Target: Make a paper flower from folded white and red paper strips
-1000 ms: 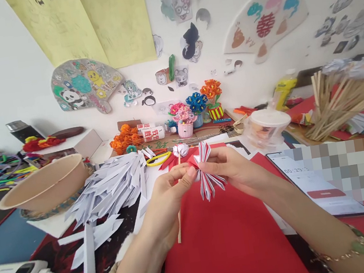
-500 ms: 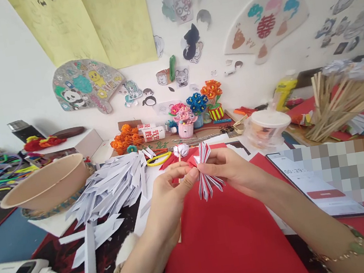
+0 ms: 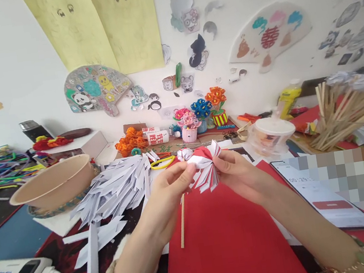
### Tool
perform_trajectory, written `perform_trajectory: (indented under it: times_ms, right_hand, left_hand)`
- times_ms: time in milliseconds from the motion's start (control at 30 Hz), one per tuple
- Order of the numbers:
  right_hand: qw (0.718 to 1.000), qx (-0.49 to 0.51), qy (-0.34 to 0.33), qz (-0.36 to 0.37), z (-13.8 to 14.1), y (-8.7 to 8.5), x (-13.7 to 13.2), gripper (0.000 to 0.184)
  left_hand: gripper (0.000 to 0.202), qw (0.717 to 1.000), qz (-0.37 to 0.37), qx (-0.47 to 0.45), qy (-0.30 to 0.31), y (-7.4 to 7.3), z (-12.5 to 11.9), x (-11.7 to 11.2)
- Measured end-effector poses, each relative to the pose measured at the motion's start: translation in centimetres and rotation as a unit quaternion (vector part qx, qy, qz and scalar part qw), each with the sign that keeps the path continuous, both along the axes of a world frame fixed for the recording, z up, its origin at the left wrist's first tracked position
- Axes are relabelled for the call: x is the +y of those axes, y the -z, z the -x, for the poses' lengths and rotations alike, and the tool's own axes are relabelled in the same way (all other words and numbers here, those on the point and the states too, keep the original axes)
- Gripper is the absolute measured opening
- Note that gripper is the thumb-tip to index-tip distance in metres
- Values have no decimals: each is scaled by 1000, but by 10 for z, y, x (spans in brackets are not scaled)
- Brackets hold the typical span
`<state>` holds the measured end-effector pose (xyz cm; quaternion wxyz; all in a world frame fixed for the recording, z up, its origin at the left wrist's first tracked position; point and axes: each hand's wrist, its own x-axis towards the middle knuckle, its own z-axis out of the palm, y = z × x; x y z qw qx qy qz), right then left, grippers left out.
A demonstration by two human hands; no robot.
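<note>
Between my two hands is a fan-pleated red-and-white paper piece (image 3: 206, 175), its folds spreading out below the fingers. My left hand (image 3: 167, 192) is closed, pinching its left edge between thumb and fingertips. At the right side my right hand (image 3: 242, 172) is closed too, gripping the gathered folds. Just behind the left fingertips shows a white crumpled paper bud (image 3: 184, 154). A thin wooden stick (image 3: 182, 223) comes out below the left hand; whether that hand also holds it I cannot tell. Red paper sheets (image 3: 232, 243) lie beneath both hands.
Folded white paper strips (image 3: 117, 187) are heaped to the left, near a beige bowl (image 3: 50, 183). A phone (image 3: 324, 197) lies at right, with a lidded tub (image 3: 272, 134) and a bundle of wooden sticks (image 3: 338, 108) beyond. Pipe-cleaner flower pots (image 3: 189, 133) stand by the wall.
The pleated paper has opened wider and turned, showing more white and red face. My hands have moved slightly apart. The view has tilted up a little.
</note>
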<state>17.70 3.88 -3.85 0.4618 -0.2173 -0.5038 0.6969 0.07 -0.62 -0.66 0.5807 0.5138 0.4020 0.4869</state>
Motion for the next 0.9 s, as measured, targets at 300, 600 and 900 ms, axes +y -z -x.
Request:
perform_trajectory:
  times_ms: [300,600,900]
  right_hand:
    - [999,-12,-42,-17,3,-2,-4,32]
    - [998,-28,-33,-51,2,1,-4,27]
    - [995,-67,-22,-64,2,-6,-6,26]
  left_hand:
    - [28,996,38,-66,38,4,-2,1]
    - [26,998,25,-61,21,-1,-2,-2]
    - [23,998,-8,-57,3,-3,-5,-1]
